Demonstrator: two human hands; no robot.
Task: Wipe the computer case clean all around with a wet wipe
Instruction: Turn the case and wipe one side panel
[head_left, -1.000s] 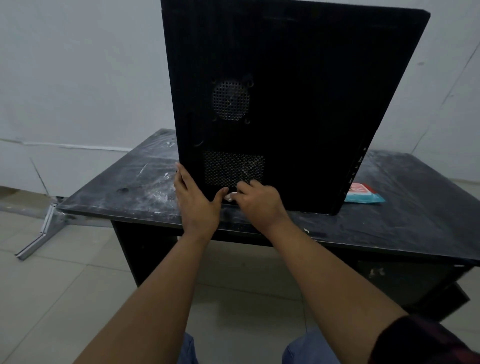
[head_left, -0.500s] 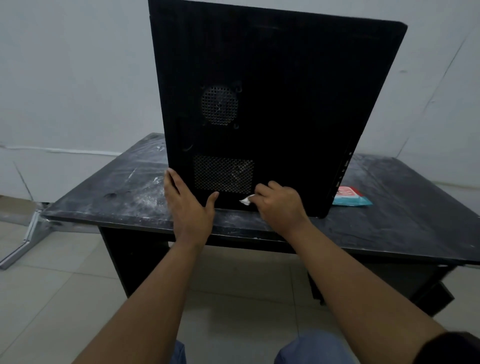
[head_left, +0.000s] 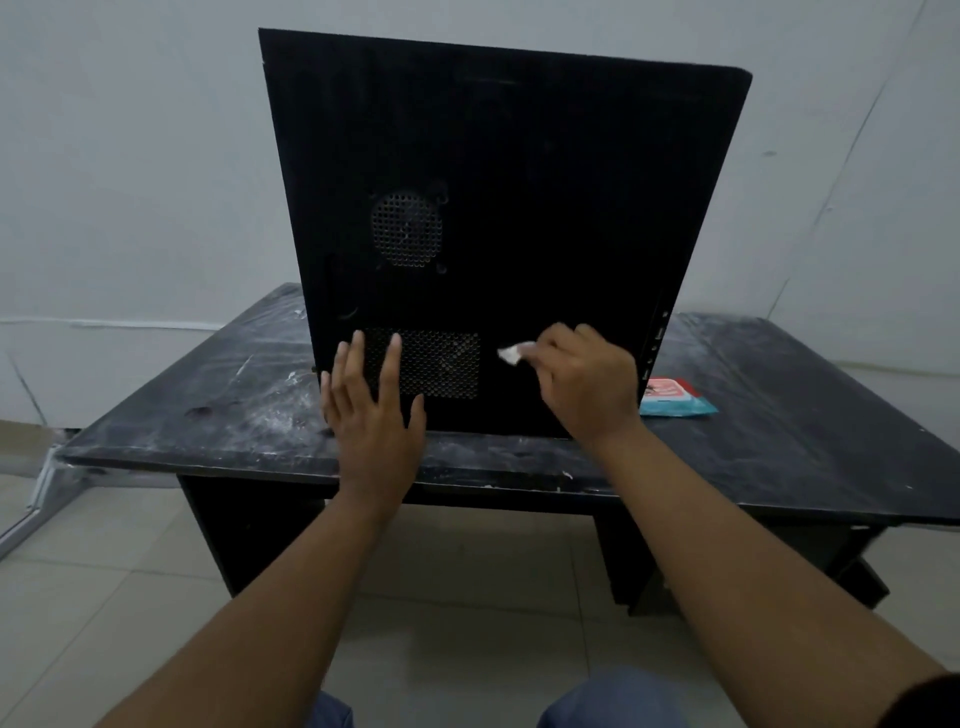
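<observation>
the right hand (head_left: 587, 384) has slid up and rightward, away from the left hand (head_left: 371, 415), pinching the wet wipe (head_left: 511, 354) against the computer case (head_left: 545, 208) beside its lower vent (head_left: 441, 364). the left hand lies flat on that vent, fingers spread. the case stands on a dusty black table (head_left: 779, 415), with a wipe pack (head_left: 675, 400) just right of it, a white wall (head_left: 130, 156) behind and a tiled floor (head_left: 104, 597) below.

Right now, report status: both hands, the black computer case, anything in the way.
Left hand flat on black computer case, partly over rectangular mesh vent. Right hand pinches white wet wipe against case. Blue-red wipes packet beside case, out of the way.
</observation>
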